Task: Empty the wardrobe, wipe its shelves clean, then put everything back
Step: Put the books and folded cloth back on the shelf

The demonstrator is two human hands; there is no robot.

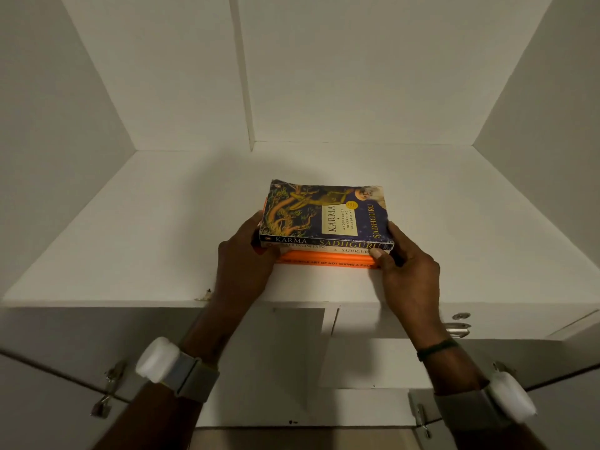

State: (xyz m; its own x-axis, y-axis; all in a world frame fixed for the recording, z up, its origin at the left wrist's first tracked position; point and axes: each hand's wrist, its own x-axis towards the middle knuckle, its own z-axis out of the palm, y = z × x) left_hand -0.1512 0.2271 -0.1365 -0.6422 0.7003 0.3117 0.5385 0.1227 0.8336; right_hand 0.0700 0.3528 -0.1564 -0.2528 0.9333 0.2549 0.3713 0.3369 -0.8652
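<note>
A stack of three books (324,222) lies flat on the white wardrobe shelf (130,241), a little back from its front edge. The top book has a dark blue cover with a tree picture, under it lies a white-spined book, and at the bottom an orange one (324,258). My left hand (245,258) grips the stack's left end, fingers curled round its side. My right hand (407,271) grips the right end, with the thumb on the spines. Whether the stack rests on the shelf or is lifted slightly I cannot tell.
White side walls and a back panel enclose the compartment. A chipped spot (205,295) marks the shelf's front edge. Open door panels with metal hinges (108,389) (422,414) hang below at left and right, and a metal fitting (459,323) sits under the shelf at the right.
</note>
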